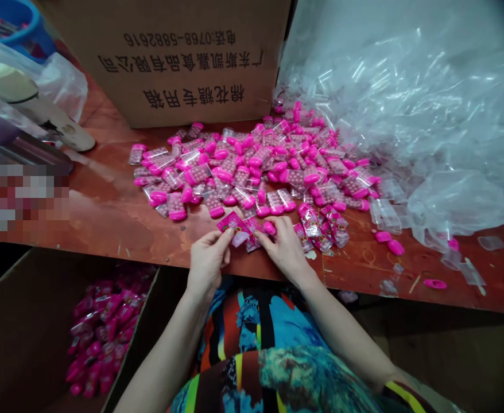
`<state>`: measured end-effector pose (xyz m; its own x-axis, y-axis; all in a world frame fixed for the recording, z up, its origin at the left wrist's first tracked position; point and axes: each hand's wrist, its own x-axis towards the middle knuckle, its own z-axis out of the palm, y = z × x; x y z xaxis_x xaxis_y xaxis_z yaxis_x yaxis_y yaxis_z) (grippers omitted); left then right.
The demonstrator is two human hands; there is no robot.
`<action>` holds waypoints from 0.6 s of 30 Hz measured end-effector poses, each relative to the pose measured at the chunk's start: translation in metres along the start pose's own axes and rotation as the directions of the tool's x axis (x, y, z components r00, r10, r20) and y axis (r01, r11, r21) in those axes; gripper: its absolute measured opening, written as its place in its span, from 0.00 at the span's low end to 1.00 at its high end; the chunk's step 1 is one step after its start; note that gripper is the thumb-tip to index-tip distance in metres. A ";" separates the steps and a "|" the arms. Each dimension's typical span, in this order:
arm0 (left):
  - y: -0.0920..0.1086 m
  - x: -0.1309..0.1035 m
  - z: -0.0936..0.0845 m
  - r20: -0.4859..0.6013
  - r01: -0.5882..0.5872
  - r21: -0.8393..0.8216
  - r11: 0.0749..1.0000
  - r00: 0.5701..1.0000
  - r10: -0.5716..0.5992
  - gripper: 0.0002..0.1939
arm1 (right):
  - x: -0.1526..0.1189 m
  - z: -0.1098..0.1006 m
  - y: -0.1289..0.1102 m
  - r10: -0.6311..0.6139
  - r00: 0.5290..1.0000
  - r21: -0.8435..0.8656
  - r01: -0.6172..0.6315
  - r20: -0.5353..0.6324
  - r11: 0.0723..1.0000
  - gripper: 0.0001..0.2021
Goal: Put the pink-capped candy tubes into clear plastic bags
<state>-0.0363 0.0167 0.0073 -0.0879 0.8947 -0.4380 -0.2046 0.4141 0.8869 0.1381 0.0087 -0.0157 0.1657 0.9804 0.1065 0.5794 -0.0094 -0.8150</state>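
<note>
At the table's front edge, my left hand (208, 261) is closed, its thumb and finger pinching a pink printed wrapper (233, 221). A pale lilac piece shows at the lower end of this wrapper. Just to the right my right hand (287, 248) curls around a small candy container, of which mainly the pink cap (270, 228) shows. Its thumb touches a second pink printed wrapper (252, 227); my fingers hide the rest. Several wrapped containers (321, 226) lie beside my right hand. Beyond both hands spreads a pile of clear, pink-capped containers of pink candy balls (239, 166).
A large cardboard box (183, 86) stands behind the pile. Clear empty containers and plastic bags (428, 115) heap up at right, with loose pink caps (395, 247) nearby. A bottle (58, 123) lies at left. Below the edge, an open carton (23, 310) holds wrapped pink pieces (101, 332).
</note>
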 end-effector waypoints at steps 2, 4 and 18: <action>0.000 -0.004 0.006 0.089 0.066 -0.036 0.997 0.994 -0.062 0.18 | -0.002 -0.002 -0.005 0.055 0.997 0.176 -0.045 -0.053 0.983 0.19; -0.003 -0.008 0.015 0.188 0.126 -0.084 0.988 0.976 -0.109 0.19 | -0.004 -0.005 -0.011 0.123 0.990 0.407 -0.139 0.064 0.903 0.21; -0.014 -0.009 0.040 0.203 0.139 -0.134 0.981 0.973 -0.110 0.21 | -0.009 0.001 0.000 0.240 0.947 0.745 -0.316 0.213 0.587 0.24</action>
<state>0.0059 0.0102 0.0049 0.1346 0.8589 -0.4941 -0.3440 0.5081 0.7896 0.1357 0.0003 -0.0170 0.1265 0.9682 -0.2160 -0.3073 -0.1688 -0.9365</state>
